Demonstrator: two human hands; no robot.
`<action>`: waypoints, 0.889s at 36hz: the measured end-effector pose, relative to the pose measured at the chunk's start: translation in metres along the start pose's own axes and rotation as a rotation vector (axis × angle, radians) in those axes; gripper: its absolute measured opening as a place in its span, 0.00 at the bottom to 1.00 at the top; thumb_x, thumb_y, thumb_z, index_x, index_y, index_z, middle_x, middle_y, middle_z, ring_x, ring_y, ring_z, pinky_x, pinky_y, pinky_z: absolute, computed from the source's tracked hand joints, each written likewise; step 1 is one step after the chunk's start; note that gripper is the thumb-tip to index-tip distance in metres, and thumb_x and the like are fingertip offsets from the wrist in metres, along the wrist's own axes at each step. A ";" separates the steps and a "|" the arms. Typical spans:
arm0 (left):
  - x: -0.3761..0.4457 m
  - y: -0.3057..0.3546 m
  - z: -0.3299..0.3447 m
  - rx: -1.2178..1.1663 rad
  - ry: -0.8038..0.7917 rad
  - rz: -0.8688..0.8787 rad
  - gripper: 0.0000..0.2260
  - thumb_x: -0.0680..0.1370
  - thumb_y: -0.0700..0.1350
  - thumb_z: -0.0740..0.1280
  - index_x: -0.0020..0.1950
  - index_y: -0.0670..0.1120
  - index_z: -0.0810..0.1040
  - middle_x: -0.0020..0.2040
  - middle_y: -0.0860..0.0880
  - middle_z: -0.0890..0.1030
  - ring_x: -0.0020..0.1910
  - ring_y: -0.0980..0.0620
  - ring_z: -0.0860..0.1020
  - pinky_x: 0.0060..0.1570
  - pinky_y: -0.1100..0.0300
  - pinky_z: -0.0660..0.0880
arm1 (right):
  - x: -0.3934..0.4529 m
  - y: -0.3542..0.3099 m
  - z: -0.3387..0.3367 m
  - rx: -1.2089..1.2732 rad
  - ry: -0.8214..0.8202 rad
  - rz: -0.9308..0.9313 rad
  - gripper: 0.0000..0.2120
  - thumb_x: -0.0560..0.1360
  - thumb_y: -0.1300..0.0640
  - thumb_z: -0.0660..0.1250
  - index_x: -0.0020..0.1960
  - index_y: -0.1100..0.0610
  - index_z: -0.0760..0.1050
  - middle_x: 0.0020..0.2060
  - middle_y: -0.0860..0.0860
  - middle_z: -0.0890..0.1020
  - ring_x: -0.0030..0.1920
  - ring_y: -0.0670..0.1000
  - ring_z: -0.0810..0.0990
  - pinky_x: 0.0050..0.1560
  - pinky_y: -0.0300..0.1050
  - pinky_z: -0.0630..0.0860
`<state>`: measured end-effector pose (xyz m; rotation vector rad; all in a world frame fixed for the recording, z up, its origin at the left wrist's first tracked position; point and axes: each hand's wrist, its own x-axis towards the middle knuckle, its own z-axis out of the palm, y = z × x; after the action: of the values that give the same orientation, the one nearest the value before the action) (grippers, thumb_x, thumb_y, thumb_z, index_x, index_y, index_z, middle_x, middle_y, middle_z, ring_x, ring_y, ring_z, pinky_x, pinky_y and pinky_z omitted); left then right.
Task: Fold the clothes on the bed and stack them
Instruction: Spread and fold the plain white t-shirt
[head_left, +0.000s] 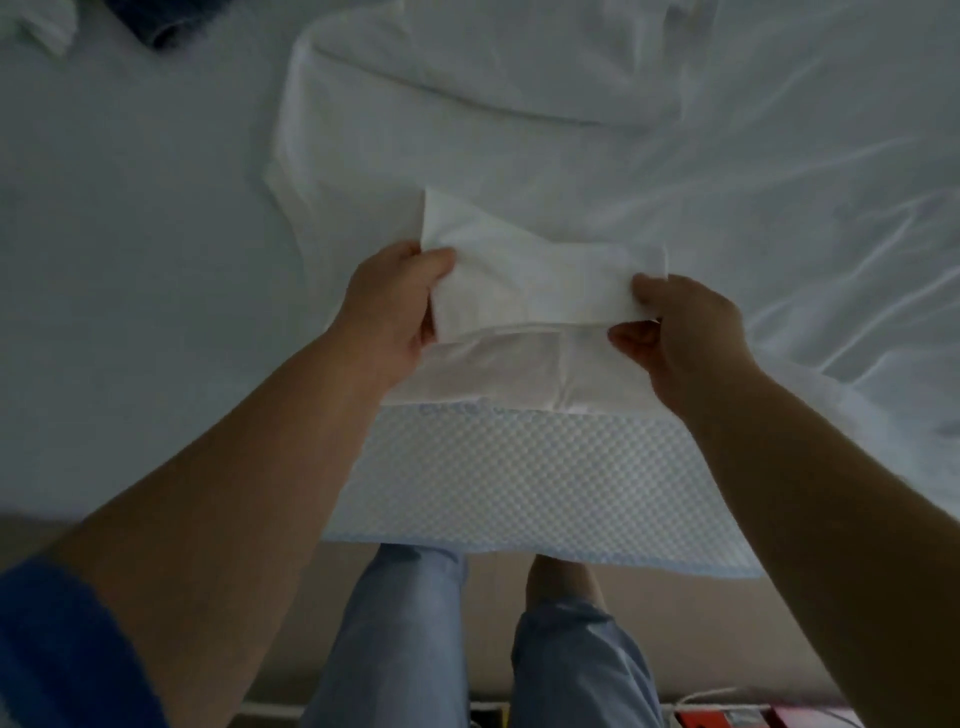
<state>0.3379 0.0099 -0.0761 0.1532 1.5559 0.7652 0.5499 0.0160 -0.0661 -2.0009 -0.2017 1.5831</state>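
A white garment (467, 156) lies spread on the bed (130, 234), reaching from the middle of the view to the near edge. Its near end (530, 291) is doubled over and lifted a little above the mattress. My left hand (389, 306) pinches the left side of that doubled end, thumb on top. At the right corner of the same end, my right hand (685, 338) pinches the cloth between thumb and fingers. The lower layer (498, 374) of the cloth hangs under both hands.
A dark blue item (150, 21) and a white bunched cloth (41, 26) lie at the far left. Rumpled white bedding (805, 208) covers the right. The mattress side (519, 478) faces me, my legs (395, 649) stand against it, and coloured boxes (727, 719) sit on the floor.
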 end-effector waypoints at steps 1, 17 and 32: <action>-0.004 -0.005 -0.003 0.017 -0.001 -0.026 0.04 0.76 0.38 0.65 0.42 0.44 0.78 0.37 0.49 0.83 0.36 0.52 0.82 0.35 0.55 0.80 | -0.002 0.008 -0.006 -0.048 -0.009 0.029 0.04 0.74 0.62 0.66 0.42 0.55 0.75 0.36 0.50 0.80 0.32 0.47 0.82 0.32 0.42 0.79; -0.008 -0.031 -0.014 0.861 0.352 0.156 0.12 0.69 0.53 0.72 0.46 0.46 0.81 0.47 0.44 0.84 0.47 0.46 0.81 0.48 0.58 0.75 | 0.014 0.019 -0.041 -0.717 -0.029 -0.179 0.12 0.70 0.41 0.68 0.44 0.49 0.79 0.35 0.44 0.81 0.38 0.46 0.78 0.43 0.43 0.72; 0.008 -0.014 -0.005 1.107 0.311 0.316 0.14 0.70 0.50 0.70 0.53 0.48 0.74 0.51 0.46 0.80 0.53 0.43 0.77 0.49 0.56 0.70 | 0.019 0.006 -0.046 -0.758 0.096 -0.287 0.06 0.72 0.50 0.69 0.47 0.47 0.75 0.36 0.43 0.80 0.38 0.46 0.80 0.39 0.40 0.74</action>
<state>0.3369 0.0022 -0.0908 1.1515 2.1386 0.0714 0.5973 0.0038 -0.0797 -2.4331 -1.1378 1.3239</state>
